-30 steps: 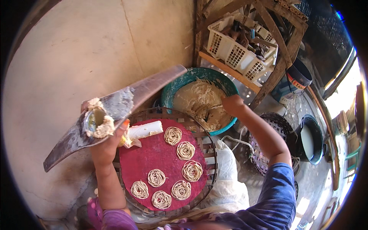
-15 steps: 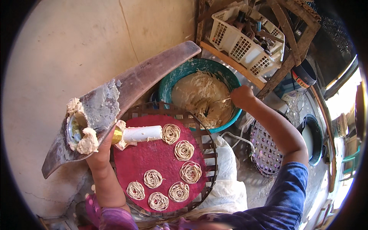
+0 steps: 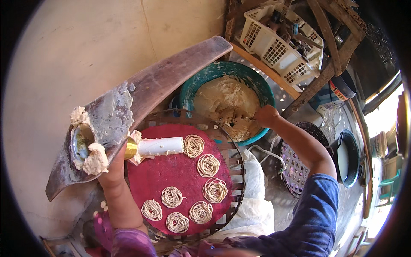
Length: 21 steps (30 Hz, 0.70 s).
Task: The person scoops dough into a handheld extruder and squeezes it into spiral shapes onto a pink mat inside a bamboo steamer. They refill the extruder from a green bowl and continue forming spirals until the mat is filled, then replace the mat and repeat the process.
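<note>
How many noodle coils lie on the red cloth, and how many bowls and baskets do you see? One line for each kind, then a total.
Noodle coils on the red cloth: 7
Teal bowl of dough: 1
White plastic basket: 1
Total: 9

A dough-smeared wooden press (image 3: 128,111) tilts above the red mat; pale dough (image 3: 227,105) seemingly fills the teal basin.
</note>
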Each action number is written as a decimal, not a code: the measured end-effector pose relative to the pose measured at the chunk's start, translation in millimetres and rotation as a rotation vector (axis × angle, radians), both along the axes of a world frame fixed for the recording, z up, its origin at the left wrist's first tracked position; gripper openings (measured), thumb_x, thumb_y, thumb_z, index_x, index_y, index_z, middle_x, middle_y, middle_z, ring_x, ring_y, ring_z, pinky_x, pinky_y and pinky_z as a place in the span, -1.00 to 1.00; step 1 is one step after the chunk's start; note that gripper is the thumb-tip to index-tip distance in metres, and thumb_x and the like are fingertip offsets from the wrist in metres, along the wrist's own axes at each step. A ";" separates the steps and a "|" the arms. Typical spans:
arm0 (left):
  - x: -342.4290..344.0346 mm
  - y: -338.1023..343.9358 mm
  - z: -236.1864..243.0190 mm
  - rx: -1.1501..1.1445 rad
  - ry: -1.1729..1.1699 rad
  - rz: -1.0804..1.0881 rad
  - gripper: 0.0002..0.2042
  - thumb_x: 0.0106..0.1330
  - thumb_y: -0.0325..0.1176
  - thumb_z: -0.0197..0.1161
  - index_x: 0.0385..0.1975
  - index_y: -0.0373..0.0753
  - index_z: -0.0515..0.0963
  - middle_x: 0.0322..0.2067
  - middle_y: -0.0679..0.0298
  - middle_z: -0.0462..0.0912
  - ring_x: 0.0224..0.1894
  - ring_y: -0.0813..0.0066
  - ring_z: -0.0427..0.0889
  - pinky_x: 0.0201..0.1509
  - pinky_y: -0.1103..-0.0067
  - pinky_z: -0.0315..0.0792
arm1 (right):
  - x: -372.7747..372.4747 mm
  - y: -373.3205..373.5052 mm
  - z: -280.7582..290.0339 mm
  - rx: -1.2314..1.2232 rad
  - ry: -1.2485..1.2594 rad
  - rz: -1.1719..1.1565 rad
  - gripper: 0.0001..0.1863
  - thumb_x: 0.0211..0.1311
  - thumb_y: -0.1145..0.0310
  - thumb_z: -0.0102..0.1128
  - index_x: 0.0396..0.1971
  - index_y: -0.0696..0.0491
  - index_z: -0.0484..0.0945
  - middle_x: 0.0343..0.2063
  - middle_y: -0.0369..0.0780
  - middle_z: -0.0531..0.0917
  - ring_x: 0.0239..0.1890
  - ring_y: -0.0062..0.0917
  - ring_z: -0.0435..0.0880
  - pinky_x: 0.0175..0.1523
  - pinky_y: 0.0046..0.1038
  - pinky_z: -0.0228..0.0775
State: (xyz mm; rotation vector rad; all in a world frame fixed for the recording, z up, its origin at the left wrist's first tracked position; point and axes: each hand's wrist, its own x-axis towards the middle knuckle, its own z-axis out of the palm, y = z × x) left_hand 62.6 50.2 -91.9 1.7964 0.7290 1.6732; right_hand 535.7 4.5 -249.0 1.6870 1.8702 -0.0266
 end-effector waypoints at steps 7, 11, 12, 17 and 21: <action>-10.4 -10.1 1.8 0.132 0.288 0.178 -0.74 0.25 -0.54 0.14 -0.06 -0.40 0.52 -0.09 0.15 0.59 -0.05 0.40 0.59 0.08 0.47 0.44 | -26.0 -21.0 9.6 -0.035 0.263 -0.301 -0.67 0.20 0.07 0.04 -0.26 -0.07 0.67 -0.33 -0.14 0.70 -0.22 -0.20 0.68 -0.14 -0.23 0.50; -41.9 -13.1 16.9 -0.048 0.244 0.354 -0.74 0.25 -0.52 0.18 -0.07 -0.42 0.52 -0.11 0.15 0.60 -0.12 0.46 0.61 -0.02 0.54 0.50 | -23.9 -44.1 45.4 0.091 0.359 -0.435 -0.70 0.22 0.05 0.05 -0.23 -0.14 0.66 -0.32 -0.16 0.70 -0.22 -0.27 0.68 -0.14 -0.27 0.50; -51.4 -16.7 23.8 -0.136 -0.114 0.245 -0.74 0.25 -0.51 0.19 -0.07 -0.43 0.52 -0.12 0.15 0.60 -0.14 0.47 0.62 -0.04 0.56 0.52 | -20.4 -54.4 63.1 0.118 0.386 -0.458 -0.70 0.20 0.09 0.06 -0.23 -0.08 0.66 -0.31 -0.15 0.70 -0.21 -0.28 0.68 -0.14 -0.28 0.50; -64.8 -24.2 70.0 0.509 0.581 0.335 -0.57 0.14 -0.35 0.34 -0.02 -0.32 0.38 -0.10 0.15 0.50 -0.07 0.27 0.49 0.10 0.43 0.35 | -22.4 -105.1 190.1 0.234 0.702 -0.397 -0.74 0.29 0.18 0.09 -0.22 0.02 0.64 -0.50 -0.16 0.65 -0.50 -0.48 0.59 -0.33 -0.38 0.41; -30.0 -34.2 75.8 0.286 0.715 0.123 -0.65 -0.04 -0.17 0.42 -0.51 -0.20 0.35 -0.54 0.18 0.42 -0.48 0.26 0.46 -0.40 0.43 0.38 | -64.0 -143.4 275.5 0.233 0.998 -0.371 -0.69 0.34 0.16 0.09 -0.33 0.14 0.60 -0.68 -0.39 0.39 -0.65 -0.74 0.27 -0.53 -0.58 0.13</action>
